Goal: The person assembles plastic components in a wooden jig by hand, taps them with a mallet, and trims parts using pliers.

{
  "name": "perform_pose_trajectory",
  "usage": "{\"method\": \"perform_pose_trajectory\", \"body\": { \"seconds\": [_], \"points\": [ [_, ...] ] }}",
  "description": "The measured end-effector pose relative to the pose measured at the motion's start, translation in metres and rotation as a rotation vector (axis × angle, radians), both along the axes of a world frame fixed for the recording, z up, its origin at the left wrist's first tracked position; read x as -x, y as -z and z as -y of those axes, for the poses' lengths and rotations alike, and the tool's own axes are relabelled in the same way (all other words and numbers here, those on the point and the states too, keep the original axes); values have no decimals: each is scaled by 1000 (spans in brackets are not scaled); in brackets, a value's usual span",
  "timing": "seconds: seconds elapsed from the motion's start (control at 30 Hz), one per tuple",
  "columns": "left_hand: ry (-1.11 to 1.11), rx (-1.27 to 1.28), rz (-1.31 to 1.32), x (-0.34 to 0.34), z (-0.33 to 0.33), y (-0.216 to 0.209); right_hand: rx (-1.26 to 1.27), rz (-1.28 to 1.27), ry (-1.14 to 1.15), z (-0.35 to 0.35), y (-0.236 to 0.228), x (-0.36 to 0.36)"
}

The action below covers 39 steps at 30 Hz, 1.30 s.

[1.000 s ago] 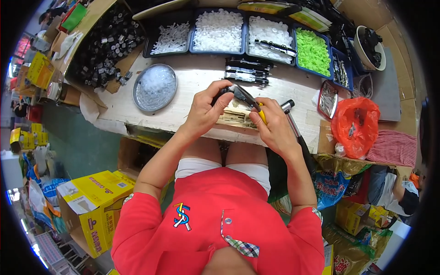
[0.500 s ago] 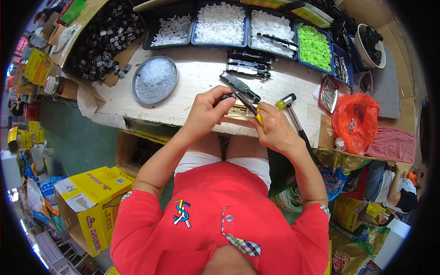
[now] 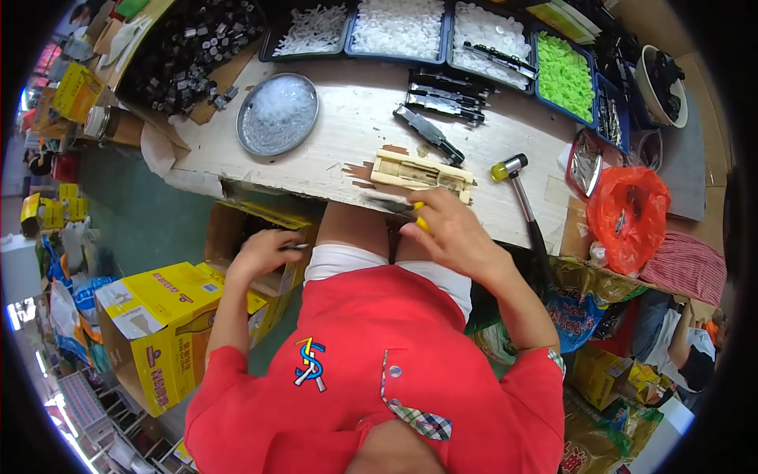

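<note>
My left hand (image 3: 264,254) is low at the left, over the opening of a cardboard box (image 3: 223,235) below the bench edge. Its fingers pinch a small dark piece (image 3: 295,246), too small to name. In my right hand (image 3: 458,233), at the bench's front edge, are yellow-handled pliers (image 3: 393,205) with dark, slender jaws pointing left. Just beyond them lies a pale wooden fixture (image 3: 418,172) with a long slot. A black, elongated mechanism (image 3: 429,134) rests behind it, and several similar black and silver mechanisms (image 3: 446,101) lie farther back.
A hammer (image 3: 521,193) with a yellow face lies right of the fixture. Trays of white parts (image 3: 397,30) and green parts (image 3: 564,71) line the back. A round metal dish (image 3: 278,118) stands left, a red plastic bag (image 3: 628,209) right. A yellow carton (image 3: 170,332) stands at lower left.
My left hand has moved down and left, off the bench to the box. The pliers in my right hand have come down slightly toward me. The black mechanism lies behind the now uncovered fixture.
</note>
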<state>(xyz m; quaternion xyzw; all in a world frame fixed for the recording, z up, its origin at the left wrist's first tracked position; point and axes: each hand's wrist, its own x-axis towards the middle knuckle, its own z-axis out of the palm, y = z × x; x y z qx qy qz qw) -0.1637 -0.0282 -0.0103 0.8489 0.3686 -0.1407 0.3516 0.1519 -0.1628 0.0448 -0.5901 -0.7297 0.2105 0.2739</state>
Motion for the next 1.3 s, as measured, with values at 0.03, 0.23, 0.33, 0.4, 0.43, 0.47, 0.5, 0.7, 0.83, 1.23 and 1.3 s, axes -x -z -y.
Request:
{"method": "perform_pose_trajectory", "body": {
  "seconds": [0.03,0.23,0.33,0.4,0.43,0.47,0.5,0.7,0.83,1.23,1.3],
  "points": [
    [43,-199,-259,10,10,-16,-12,-30,36,3,1,-7],
    [50,-68,537,-104,-29,-74,-49,-6,138,11,3,-24],
    [401,-513,863,-200,-42,-52,-79,-7,153,15,-9,-24],
    [580,-620,709,-240,-41,-35,-97,7,177,22,-12,-28],
    [649,-665,610,-251,-41,-26,-99,10,180,25,-13,-30],
    [689,-640,623,-260,-41,-21,-67,-4,218,28,-13,-33],
    [686,-641,640,-264,-46,-14,-37,-19,251,30,-12,-35],
    [-164,563,1045,-231,-51,-54,-99,-50,400,22,-9,-45],
    [-367,901,1030,-202,-28,-69,-101,-82,400,0,-13,-40],
    [-272,392,1036,-184,6,-62,-36,-20,311,-11,-22,-23],
    [-291,243,997,-183,10,-65,-65,-4,308,-10,-23,-21]
  ]
}}
